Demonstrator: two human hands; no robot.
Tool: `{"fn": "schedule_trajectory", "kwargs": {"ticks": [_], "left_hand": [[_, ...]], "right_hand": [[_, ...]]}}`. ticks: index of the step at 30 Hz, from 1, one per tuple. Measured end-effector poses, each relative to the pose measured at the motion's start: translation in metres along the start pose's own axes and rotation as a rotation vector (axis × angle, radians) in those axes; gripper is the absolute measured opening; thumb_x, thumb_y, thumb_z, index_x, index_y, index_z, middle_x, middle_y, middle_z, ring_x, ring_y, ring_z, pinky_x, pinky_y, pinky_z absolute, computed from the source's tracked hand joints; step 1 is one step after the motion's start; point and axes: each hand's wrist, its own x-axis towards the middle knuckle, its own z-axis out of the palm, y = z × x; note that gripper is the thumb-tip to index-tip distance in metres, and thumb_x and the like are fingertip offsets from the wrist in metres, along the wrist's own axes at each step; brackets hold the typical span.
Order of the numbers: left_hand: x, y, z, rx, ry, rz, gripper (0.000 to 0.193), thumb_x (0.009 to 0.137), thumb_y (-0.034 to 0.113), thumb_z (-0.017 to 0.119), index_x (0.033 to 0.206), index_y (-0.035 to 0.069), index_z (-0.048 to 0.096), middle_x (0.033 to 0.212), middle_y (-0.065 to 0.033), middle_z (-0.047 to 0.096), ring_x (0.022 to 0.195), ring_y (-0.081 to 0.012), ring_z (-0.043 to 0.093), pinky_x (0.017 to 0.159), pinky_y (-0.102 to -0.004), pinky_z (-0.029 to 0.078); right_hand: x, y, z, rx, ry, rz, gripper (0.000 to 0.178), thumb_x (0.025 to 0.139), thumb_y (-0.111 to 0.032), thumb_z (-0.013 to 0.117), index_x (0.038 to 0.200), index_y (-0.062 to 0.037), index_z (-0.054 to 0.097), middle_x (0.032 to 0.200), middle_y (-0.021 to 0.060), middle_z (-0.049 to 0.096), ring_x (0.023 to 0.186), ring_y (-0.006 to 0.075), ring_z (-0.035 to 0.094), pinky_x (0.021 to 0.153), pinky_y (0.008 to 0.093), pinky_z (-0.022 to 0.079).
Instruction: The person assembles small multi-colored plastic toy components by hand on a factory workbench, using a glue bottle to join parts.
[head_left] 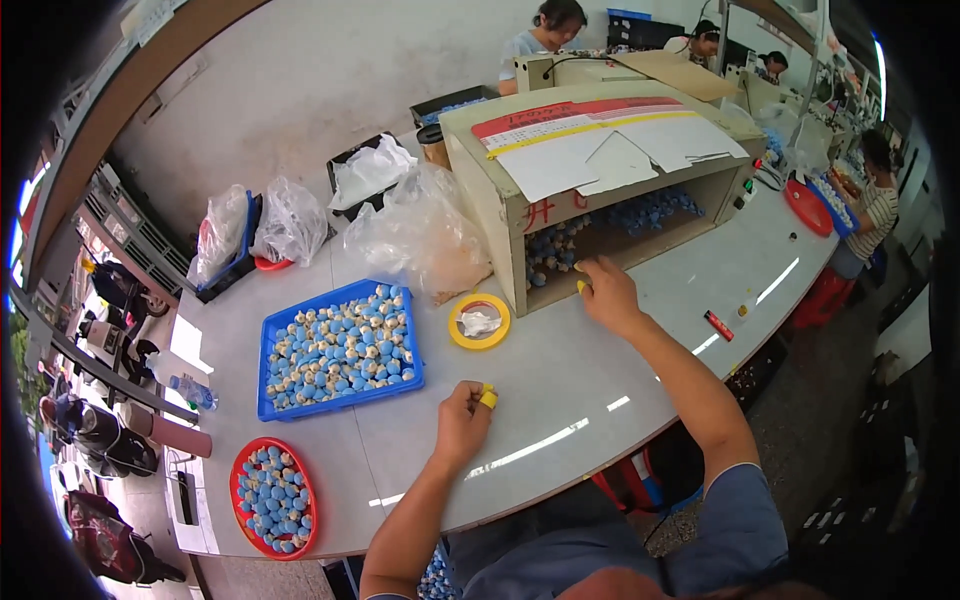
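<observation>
My left hand (462, 415) rests on the grey table near its front edge, fingers curled around a small yellow piece (488, 397). My right hand (607, 292) reaches forward to the open front of a wooden box (500, 200) and pinches a small yellow part (581, 286) at the opening. Inside the box lie several blue and beige small parts (552, 250). A yellow tape roll (480, 321) with crumpled white paper inside lies between my hands.
A blue tray (268, 335) and a red round dish (236, 480) hold several blue and beige parts at the left. Plastic bags (420, 235) and bins stand behind. A red marker (718, 325) lies at the right. Other people work at the far benches.
</observation>
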Motion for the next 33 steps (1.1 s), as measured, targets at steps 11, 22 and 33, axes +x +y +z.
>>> {"fn": "schedule_trajectory", "kwargs": {"ticks": [11,22,33], "left_hand": [[-0.004,-0.002,-0.009,-0.067,-0.08,-0.118,0.014,0.094,0.013,0.058,0.094,-0.001,0.06,0.069,-0.0057,0.062,0.06,-0.0088,0.056,0.057,-0.0243,0.046],[-0.006,0.003,0.002,-0.621,-0.266,-0.186,0.037,0.093,0.006,0.055,0.124,-0.008,0.042,0.118,-0.016,0.055,0.104,-0.0193,0.059,0.085,-0.0288,0.052],[-0.006,0.0,-0.009,-0.78,-0.294,-0.413,0.028,0.095,0.008,0.054,0.119,-0.007,0.05,0.111,-0.0138,0.061,0.099,-0.0211,0.064,0.086,-0.0275,0.055]], "right_hand": [[0.033,0.016,0.044,-0.231,0.085,0.058,0.035,0.072,-0.019,0.07,0.104,-0.0083,0.062,0.094,0.0145,0.064,0.086,0.0355,0.062,0.073,0.0467,0.051],[-0.072,-0.1,0.004,0.55,-0.54,-0.245,0.032,0.068,-0.003,0.068,0.097,-0.0033,0.055,0.087,0.0077,0.056,0.069,0.02,0.058,0.062,0.0314,0.049],[-0.09,-0.111,0.021,0.475,-0.366,-0.432,0.026,0.072,0.006,0.063,0.096,-0.0005,0.055,0.085,0.0132,0.058,0.072,0.0295,0.061,0.064,0.0351,0.05]]}}
